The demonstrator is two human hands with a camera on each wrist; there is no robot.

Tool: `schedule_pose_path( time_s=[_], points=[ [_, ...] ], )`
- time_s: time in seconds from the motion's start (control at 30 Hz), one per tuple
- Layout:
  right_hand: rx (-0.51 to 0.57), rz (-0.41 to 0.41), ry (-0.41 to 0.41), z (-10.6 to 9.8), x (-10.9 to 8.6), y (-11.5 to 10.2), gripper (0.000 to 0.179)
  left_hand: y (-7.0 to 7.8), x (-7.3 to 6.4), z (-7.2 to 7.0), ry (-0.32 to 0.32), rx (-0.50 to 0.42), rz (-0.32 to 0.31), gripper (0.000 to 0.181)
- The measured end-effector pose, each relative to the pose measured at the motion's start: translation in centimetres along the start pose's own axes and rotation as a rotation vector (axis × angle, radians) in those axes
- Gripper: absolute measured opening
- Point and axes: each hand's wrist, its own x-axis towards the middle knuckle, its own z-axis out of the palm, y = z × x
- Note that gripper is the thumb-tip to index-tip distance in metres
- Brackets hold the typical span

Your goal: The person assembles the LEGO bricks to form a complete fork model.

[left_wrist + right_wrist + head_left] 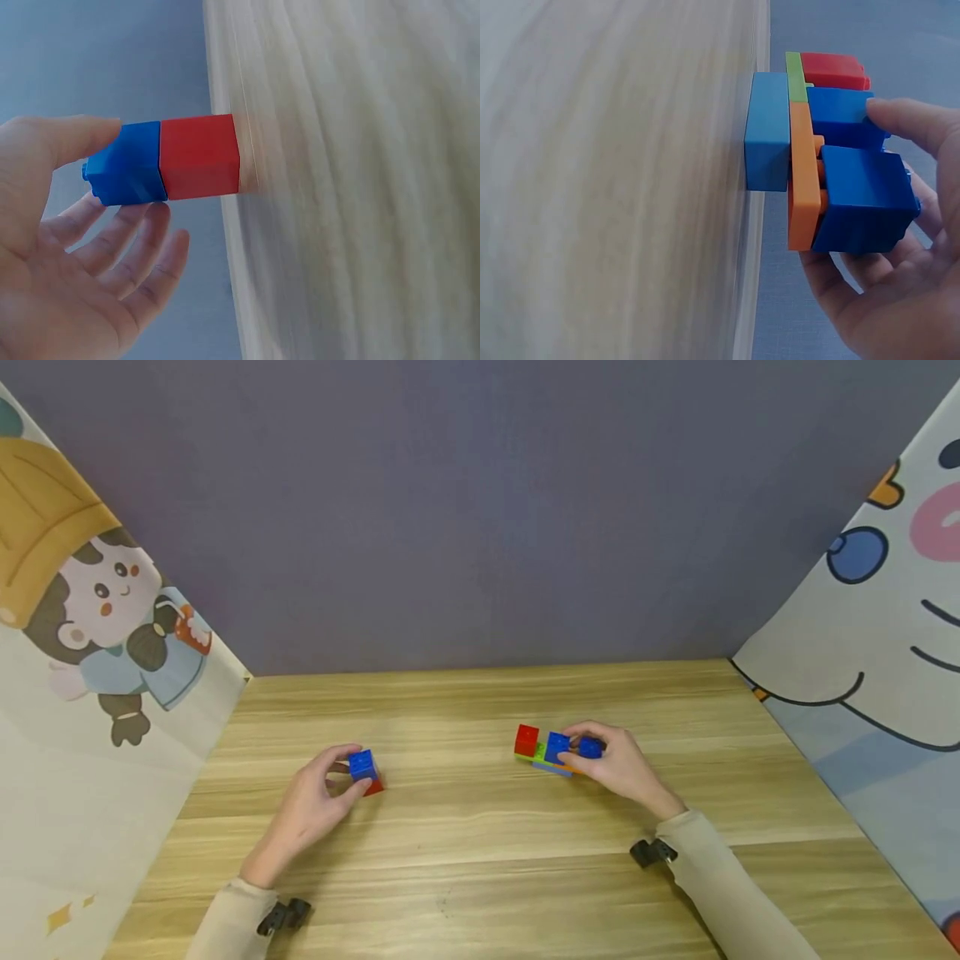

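At the left of the table, my left hand (317, 800) pinches a blue brick (127, 161) between thumb and fingers. That brick is joined on top of a red brick (199, 156), whose lower face is right at the table surface. Over on the right, my right hand (617, 764) grips a built piece by its middle blue brick (557, 747). The piece has a light blue brick (768, 131) at the bottom, then a lime green plate (796, 75) and an orange plate (804, 180). A red brick (527, 740) and a second blue brick (866, 199) also stand on top.
The wood-grain table (465, 860) ends at a grey back wall (480, 527). Printed cartoon panels (45, 760) rise along both sides. Each sleeve carries a small black wrist camera (652, 852).
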Motion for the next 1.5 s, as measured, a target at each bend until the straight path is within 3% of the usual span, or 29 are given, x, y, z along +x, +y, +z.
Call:
schedule_pose_path(
  time_s=[0.37,1.0,1.5],
  points=[
    [-0.003,0.021,-0.013,0.0,0.1,-0.1,0.039,0.1,0.4,0.0,-0.029,-0.033,-0.004,0.043],
    [-0.005,0.038,-0.02,-0.1,0.0,-0.2,0.042,2.0,1.1,1.9,-0.025,-0.095,0.011,0.047],
    [-0.005,0.084,-0.002,-0.3,-2.3,-1.2,0.042,4.4,1.1,3.6,-0.09,-0.148,0.067,0.042]
  ],
)
